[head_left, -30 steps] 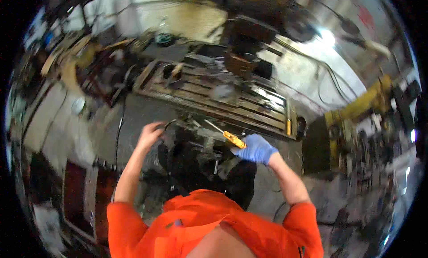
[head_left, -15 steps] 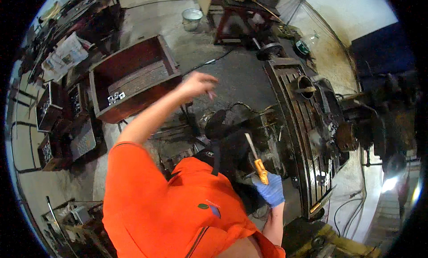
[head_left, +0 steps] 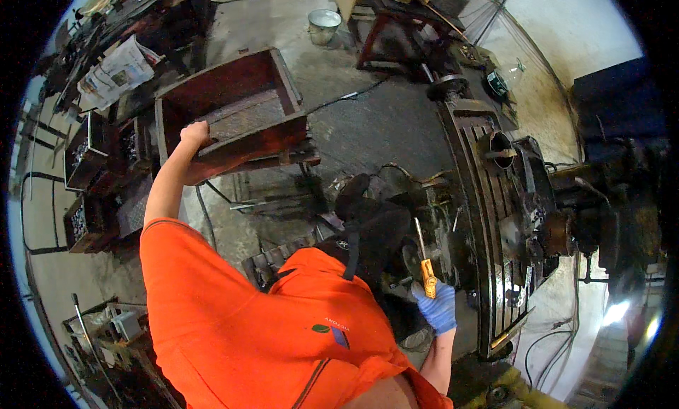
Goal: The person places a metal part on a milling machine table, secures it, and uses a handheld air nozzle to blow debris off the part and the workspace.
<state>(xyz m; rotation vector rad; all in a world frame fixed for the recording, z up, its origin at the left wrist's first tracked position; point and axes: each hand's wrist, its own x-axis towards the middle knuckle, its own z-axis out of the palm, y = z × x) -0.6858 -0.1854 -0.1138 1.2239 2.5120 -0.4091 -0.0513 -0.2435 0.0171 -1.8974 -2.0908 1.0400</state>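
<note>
My left hand (head_left: 196,133), bare, reaches into the near left part of a reddish-brown wooden box (head_left: 244,146). Its fingers are curled closed, and what they hold, if anything, is hidden. In a blue glove, my right hand (head_left: 436,306) grips a yellow-handled tool (head_left: 428,276) with a thin, straight metal blade pointing away from me. That hand is beside my dark trousers, left of a long slotted machine table (head_left: 488,246).
Machine parts with a round chuck-like piece (head_left: 559,232) stand at the right. Smaller boxes of metal pieces (head_left: 86,151) are at the far left. A metal bucket (head_left: 324,27) stands on the floor beyond the wooden box. A dark cable crosses the floor.
My left hand has moved left and down into the box, now covering the spot where several small metal pieces lay. My right hand still grips the yellow-handled tool, and the view has shifted slightly.
</note>
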